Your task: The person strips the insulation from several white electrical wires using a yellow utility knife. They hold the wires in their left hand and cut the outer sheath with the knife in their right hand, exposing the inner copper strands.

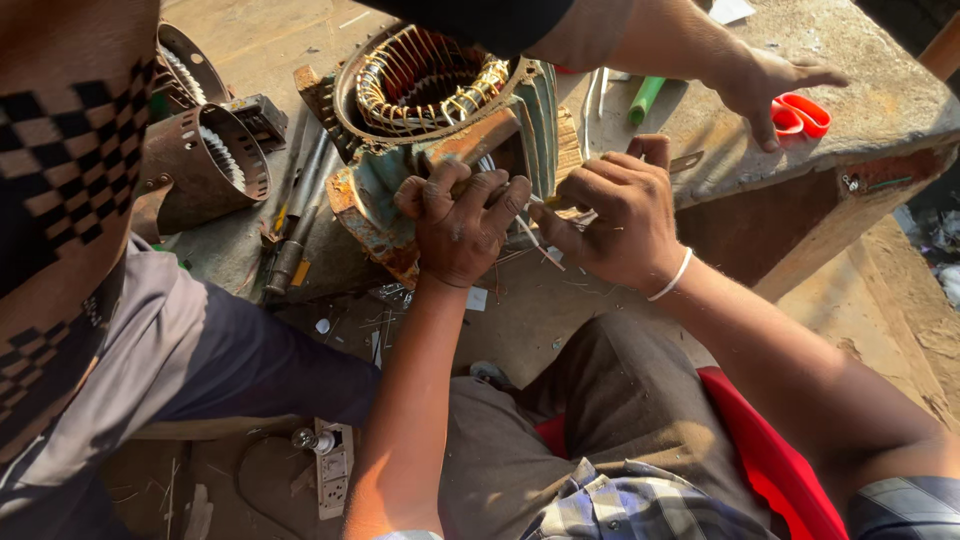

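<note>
Broadly, by size, the scene is listed as follows.

Surface [860, 110]: a worn grey slab is seen at the top, chipped along its rusty front edge, with everything else laid on it.

Motor housing [535, 110]: a greenish, rusted, ribbed shell is stood on the surface at top centre, its open end turned up and towards the camera; a ring of copper windings [420, 80] is seen inside it.

Metal cover [205, 165]: a round, rust-brown perforated piece is laid to the left of the housing, near but apart from it.

Left hand [460, 225]: it is curled closed around a wooden handle [478, 140] that is pressed against the front rim of the housing.

Right hand [610, 215]: the fingers are bent inward and pinched on something thin, just beside the left hand at the housing's front edge; what is pinched cannot be told exactly.

Other person's hand [765, 85]: it is spread flat on the surface at upper right, next to a red-handled scissors [802, 115].

Rods [295, 230]: several dark metal tools are laid in a bundle between the cover and the housing.

Green tube [646, 100]: it is laid on the surface behind the housing, near the other person's forearm.
</note>
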A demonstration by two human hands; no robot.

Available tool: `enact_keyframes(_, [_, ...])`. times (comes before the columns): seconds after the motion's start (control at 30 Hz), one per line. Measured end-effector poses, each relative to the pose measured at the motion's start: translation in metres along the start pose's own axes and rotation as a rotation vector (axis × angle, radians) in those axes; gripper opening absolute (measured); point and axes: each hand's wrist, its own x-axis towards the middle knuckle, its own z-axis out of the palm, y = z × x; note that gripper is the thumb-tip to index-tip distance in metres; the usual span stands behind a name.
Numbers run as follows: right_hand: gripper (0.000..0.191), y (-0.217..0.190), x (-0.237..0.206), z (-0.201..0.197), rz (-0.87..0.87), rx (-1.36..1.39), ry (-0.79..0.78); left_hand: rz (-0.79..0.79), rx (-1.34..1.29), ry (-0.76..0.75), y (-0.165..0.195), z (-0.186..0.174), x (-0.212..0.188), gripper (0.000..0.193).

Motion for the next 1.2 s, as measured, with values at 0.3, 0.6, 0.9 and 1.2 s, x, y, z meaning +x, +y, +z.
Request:
enact_keyframes(0.3, [0.018,0.015,-0.072,-0.053,0.158,0.076,-0.194,0.033,0.075,-0.038,0.001,-0.002,0.0,0.018])
enact_keyframes(0.6, [0.048,-0.012,-0.074,0.006,1.069,1.385,-0.041,0.101,0.21,-0.046,0.008,-0.004,0.004,0.018])
enact_keyframes(0.9, [0.043,-0.015,-0.05,0.024,1.213,2.232,0.208,0.132,0.216,-0.033,0.011,-0.003,0.006,0.02])
enact_keyframes(1.2, [0.02,0.053,-0.111,-0.024,1.215,1.591,0.612,0.147,0.169,-0.051,0.009,0.0,0.006,0.013])
